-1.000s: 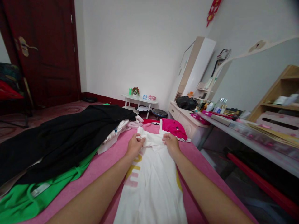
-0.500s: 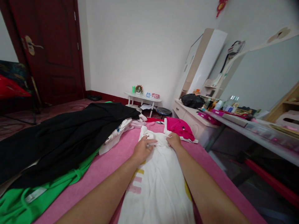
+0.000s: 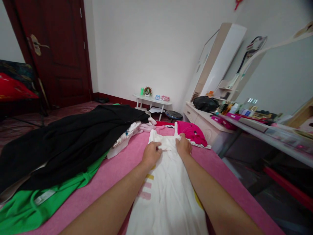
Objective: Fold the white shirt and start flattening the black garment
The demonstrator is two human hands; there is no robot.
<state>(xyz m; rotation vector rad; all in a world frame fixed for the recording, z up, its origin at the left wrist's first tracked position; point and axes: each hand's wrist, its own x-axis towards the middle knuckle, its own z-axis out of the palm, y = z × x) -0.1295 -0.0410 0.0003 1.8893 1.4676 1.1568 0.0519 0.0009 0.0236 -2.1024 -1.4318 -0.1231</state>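
Note:
A white shirt (image 3: 166,192) with pink and yellow lettering lies lengthwise on the pink bed cover (image 3: 110,173) between my arms. My left hand (image 3: 151,154) is closed on the cloth near the shirt's far end, on its left side. My right hand (image 3: 184,146) pinches the same far end on the right side. Both hands sit close together at the top of the shirt, where the fabric is bunched. A folded magenta garment (image 3: 192,133) lies just beyond my right hand.
A large black garment (image 3: 73,133) and a green one (image 3: 36,202) cover the bed's left side, with pale clothes (image 3: 132,132) beside them. A cluttered desk (image 3: 256,125) runs along the right. A small white table (image 3: 153,101) and a dark red door (image 3: 58,52) stand beyond.
Both hands stayed on the shirt's far end and drew closer, the left sliding rightward over the bunched cloth. The view has shifted slightly, so the room sits further right.

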